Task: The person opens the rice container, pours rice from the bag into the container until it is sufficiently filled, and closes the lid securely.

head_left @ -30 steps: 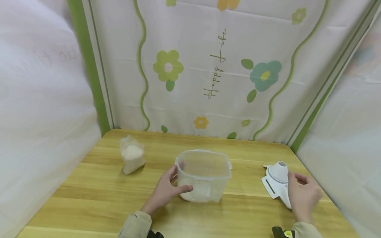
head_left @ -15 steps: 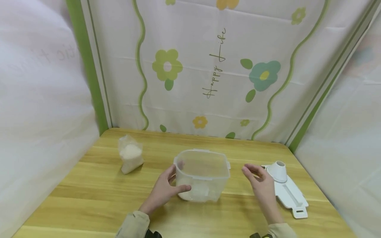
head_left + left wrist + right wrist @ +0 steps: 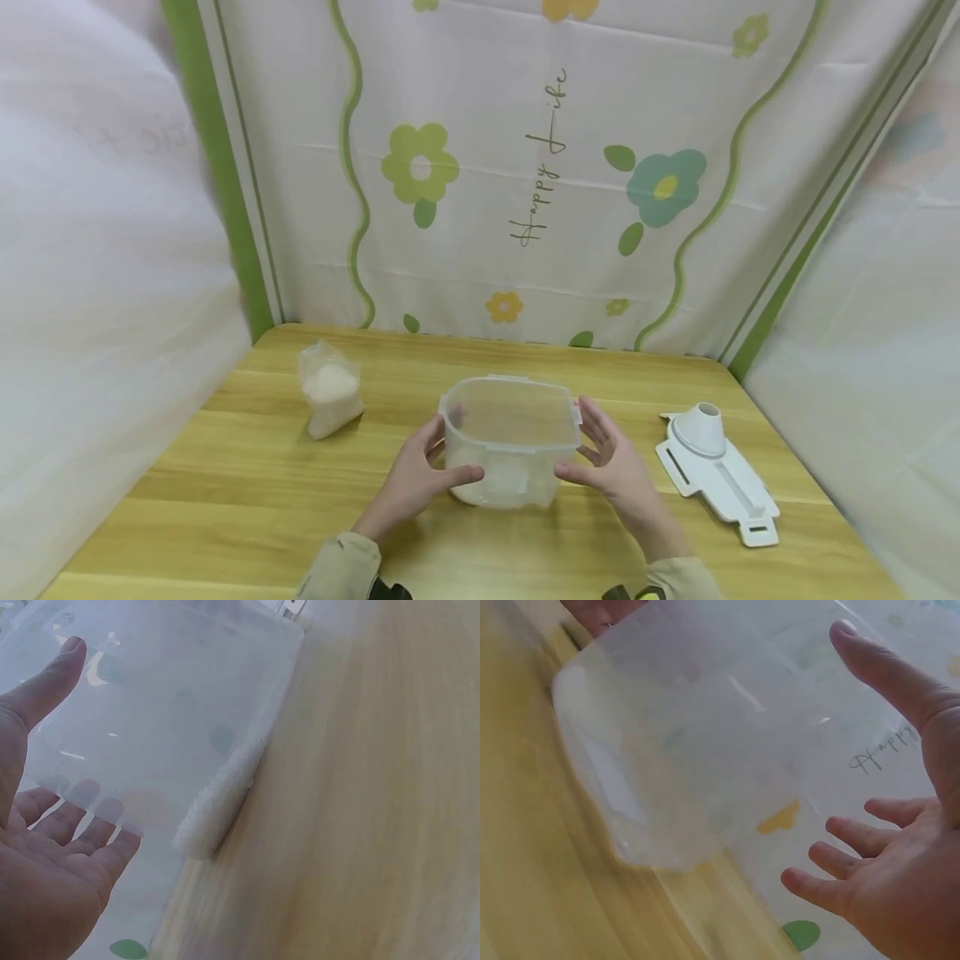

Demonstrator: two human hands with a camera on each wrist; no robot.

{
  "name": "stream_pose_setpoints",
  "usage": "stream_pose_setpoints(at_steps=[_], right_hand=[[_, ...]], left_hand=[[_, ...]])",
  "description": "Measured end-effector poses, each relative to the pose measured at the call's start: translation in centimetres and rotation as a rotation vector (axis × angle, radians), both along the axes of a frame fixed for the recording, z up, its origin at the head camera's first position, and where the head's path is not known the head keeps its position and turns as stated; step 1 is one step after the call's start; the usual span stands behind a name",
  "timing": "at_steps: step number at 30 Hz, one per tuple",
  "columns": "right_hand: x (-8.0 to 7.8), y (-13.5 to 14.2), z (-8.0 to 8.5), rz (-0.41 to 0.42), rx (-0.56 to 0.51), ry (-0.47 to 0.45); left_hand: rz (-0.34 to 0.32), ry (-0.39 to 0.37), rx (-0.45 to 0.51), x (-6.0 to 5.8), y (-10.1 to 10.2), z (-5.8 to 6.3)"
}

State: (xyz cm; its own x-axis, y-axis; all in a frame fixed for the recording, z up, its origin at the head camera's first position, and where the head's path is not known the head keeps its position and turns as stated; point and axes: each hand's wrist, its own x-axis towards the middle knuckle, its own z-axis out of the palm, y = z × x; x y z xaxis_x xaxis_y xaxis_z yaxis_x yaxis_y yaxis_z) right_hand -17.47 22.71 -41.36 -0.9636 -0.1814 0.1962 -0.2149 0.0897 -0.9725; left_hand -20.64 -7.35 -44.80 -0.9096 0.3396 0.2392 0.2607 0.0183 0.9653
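Observation:
A clear plastic container (image 3: 510, 417) stands upright on the table, a layer of white grains (image 3: 217, 802) at its bottom. My left hand (image 3: 416, 477) holds its left side, the thumb along the front and the fingers round the far side. At the right side is my right hand (image 3: 618, 479), with its thumb and fingers spread around the corner. In the right wrist view those fingers (image 3: 855, 836) look straight and apart from the wall; whether any fingertip touches is unclear. A white plastic lid-like piece with a cone spout (image 3: 701, 429) lies to the right of this hand.
A clear bag (image 3: 330, 396) of white grains stands at the back left of the wooden table (image 3: 225, 500). White curtains with printed flowers (image 3: 487, 192) enclose the table at the back and on both sides.
My right hand has left the white spouted piece and moved left to the container's right side. My left hand and the container have stayed in place.

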Motion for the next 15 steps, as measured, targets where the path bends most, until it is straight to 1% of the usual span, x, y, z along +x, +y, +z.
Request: stream_pose_setpoints(at_steps=[3, 6, 11, 15], right_hand=[[-0.3, -1.0, -0.2, -0.005, -0.007, -0.012], [-0.4, -1.6, -0.3, 0.013, -0.046, -0.004], [-0.5, -1.6, -0.8, 0.034, -0.077, 0.01], [-0.6, -1.5, -1.4, 0.023, -0.088, 0.011]], left_hand=[[0.007, 0.001, -0.007, 0.0, -0.2, 0.0], [0.01, 0.014, -0.014, 0.0, -0.3, 0.0], [0.005, 0.019, -0.026, 0.1, -0.3, 0.1], [0.002, 0.008, -0.035, 0.1, -0.2, 0.1]])
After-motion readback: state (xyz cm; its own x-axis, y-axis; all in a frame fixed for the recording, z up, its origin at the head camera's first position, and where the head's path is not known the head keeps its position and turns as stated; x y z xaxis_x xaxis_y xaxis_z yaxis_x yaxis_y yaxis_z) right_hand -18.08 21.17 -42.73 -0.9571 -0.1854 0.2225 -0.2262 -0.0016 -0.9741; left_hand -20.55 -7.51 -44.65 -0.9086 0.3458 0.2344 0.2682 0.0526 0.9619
